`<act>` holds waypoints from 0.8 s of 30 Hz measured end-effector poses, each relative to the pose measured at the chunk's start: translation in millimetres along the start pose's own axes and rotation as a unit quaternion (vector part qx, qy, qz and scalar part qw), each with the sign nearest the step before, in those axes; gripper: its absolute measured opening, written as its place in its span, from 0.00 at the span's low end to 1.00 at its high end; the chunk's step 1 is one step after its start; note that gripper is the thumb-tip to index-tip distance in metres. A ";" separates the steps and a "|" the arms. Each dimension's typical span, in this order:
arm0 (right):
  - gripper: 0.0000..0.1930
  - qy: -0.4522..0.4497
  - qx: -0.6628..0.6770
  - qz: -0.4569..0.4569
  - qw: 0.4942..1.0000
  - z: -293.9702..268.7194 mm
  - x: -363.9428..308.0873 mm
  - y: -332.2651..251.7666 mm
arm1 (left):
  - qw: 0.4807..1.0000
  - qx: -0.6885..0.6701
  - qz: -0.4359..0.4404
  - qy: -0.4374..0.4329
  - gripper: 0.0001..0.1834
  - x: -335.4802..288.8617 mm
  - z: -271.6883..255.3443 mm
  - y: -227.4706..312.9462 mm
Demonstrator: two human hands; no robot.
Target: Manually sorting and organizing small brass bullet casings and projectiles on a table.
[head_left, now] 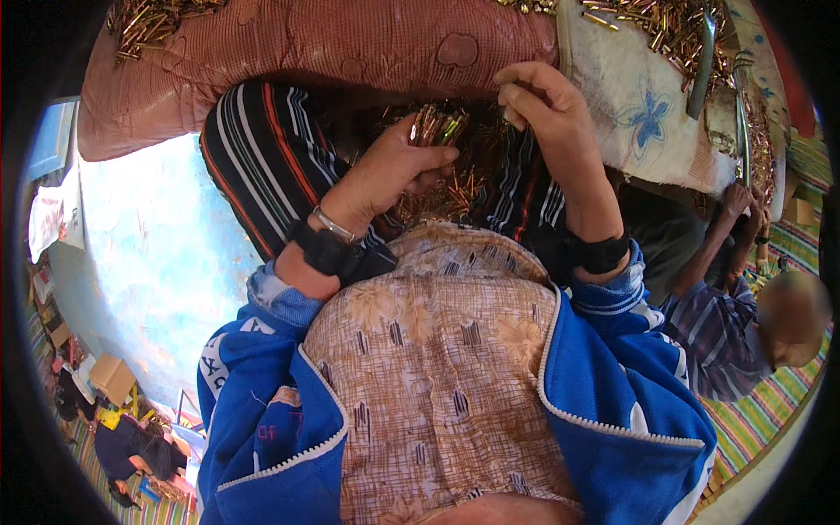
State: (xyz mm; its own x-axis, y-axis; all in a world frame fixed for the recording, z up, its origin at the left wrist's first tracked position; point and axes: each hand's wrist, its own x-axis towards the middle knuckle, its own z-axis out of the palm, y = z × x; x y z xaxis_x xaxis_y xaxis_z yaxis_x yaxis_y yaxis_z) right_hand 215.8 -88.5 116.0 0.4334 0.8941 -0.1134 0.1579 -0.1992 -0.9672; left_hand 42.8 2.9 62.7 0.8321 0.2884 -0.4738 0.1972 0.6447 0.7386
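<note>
My left hand (398,166) is closed around a bunch of thin, shiny gold and greenish metal-looking pieces (435,125), held upright over my lap. To its right, my right hand (549,109) is raised with thumb and fingers pinched together, apart from the bunch. Whatever those fingertips hold, if anything, is too small to make out. Beneath both hands a heap of similar slender gold pieces (459,194) lies between my legs, partly hidden by the left hand.
A long reddish-brown cushion (350,44) lies ahead. Beyond it to the right, a pale cloth (612,96) with a blue flower carries more gold pieces (652,26). Another heap (153,22) sits at the far left. A co-worker (722,328) works at right; another person (131,451) is at lower left.
</note>
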 end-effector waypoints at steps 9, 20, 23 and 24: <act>0.07 -0.038 0.137 0.039 0.989 8.9 -23.2 30.5 | 0.999 0.014 0.011 -0.026 0.13 0.2 -1.5 -5.0; 0.08 -0.016 0.153 0.046 0.987 8.6 -22.6 37.7 | 0.999 0.004 0.024 -0.049 0.12 1.8 -1.6 -7.1; 0.08 -0.029 0.152 0.047 0.987 10.5 -23.1 35.9 | 0.999 0.021 0.015 -0.035 0.13 -0.5 1.2 -3.4; 0.08 -0.033 0.158 0.051 0.986 10.9 -23.1 35.7 | 0.999 0.020 0.015 -0.035 0.13 -0.7 1.5 -3.1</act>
State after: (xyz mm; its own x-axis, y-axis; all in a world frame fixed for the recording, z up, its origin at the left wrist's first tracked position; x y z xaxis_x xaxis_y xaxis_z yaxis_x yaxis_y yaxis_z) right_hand 201.7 -111.9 81.6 0.3731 0.9016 -0.2190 -0.1723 -0.1646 -0.9712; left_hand 42.4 -0.3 61.5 0.8714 0.2560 -0.4186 0.1922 0.6068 0.7712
